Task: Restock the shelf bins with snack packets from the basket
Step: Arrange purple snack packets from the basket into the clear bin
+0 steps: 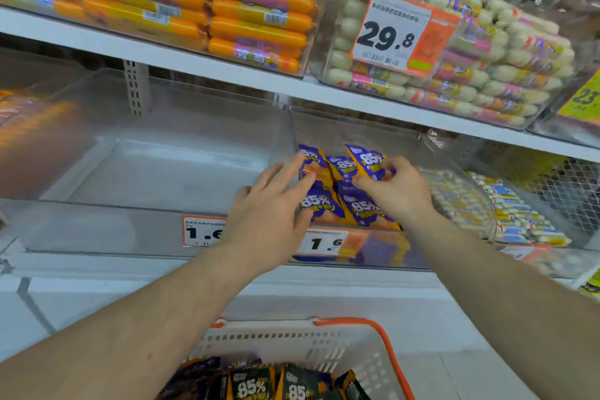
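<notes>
Both hands reach into the clear shelf bin (357, 127) at centre frame. The snack packets (341, 185) in it are glossy purple pouches edged in orange-yellow, each printed with a large white "85%"; about five are visible, lying overlapped and leaning toward the bin's back wall. The left hand (269, 204), at 9 o'clock of the stack, has its fingers extended and slightly spread, fingertips pressing the left-hand packets. The right hand (394, 187), at 3 o'clock of the stack, has its fingers curled, pinching the upper edge of the rightmost packet. A price tag (328, 242) reading "1.6" sits on the bin's front face. The neighbouring clear bin (162, 172) lies at 9 o'clock. At 6 o'clock, the white basket (292, 341) with an orange handle (383, 341) holds darker packets (259, 383) also marked "85%".
</notes>
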{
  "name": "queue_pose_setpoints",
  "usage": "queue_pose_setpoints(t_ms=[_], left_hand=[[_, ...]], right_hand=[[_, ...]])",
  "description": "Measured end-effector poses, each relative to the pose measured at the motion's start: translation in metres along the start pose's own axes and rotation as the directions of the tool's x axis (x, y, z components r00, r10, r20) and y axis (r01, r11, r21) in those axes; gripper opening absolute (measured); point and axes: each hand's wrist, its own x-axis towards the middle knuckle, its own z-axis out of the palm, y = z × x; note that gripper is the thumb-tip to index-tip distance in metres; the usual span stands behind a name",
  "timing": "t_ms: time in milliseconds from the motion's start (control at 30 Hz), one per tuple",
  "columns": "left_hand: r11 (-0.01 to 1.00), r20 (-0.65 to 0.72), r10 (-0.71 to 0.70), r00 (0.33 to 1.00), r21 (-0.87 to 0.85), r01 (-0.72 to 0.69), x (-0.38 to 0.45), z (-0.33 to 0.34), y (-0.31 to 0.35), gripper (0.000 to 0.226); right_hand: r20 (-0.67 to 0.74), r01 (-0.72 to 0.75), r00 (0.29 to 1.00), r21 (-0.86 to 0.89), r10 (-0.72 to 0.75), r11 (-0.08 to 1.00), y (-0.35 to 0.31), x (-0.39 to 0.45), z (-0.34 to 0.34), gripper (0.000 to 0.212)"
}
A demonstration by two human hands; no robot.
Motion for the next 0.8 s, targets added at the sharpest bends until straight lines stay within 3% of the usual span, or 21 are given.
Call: queue_pose_setpoints(t_ms=[67, 167, 433, 800], left_hand=[[0.995, 0.12, -0.084, 0.989, -0.046, 0.09, 0.003, -0.002, 0.0, 0.056], [0.987, 0.109, -0.131, 0.985, -0.075, 0.139, 0.003, -0.003, 0.006, 0.055], [0.989, 0.09, -0.134, 0.987, -0.055, 0.139, 0.001, -0.005, 0.008, 0.055], [0.99, 0.121, -0.137, 0.983, -0.016, 0.14, 0.001, -0.005, 0.011, 0.056]], right_hand=[[0.049, -0.051, 0.997, -0.066, 0.054, 0.997, -0.004, 0.029, 0.012, 0.068], [0.111, -0.074, 0.99, -0.136, 0.09, 0.988, -0.012, 0.059, 0.03, 0.074], [0.174, -0.044, 0.978, -0.354, 0.112, 0.934, -0.015, 0.086, 0.062, 0.067], [0.211, 0.065, 0.977, -0.464, 0.039, 0.884, -0.005, 0.081, 0.07, 0.05]])
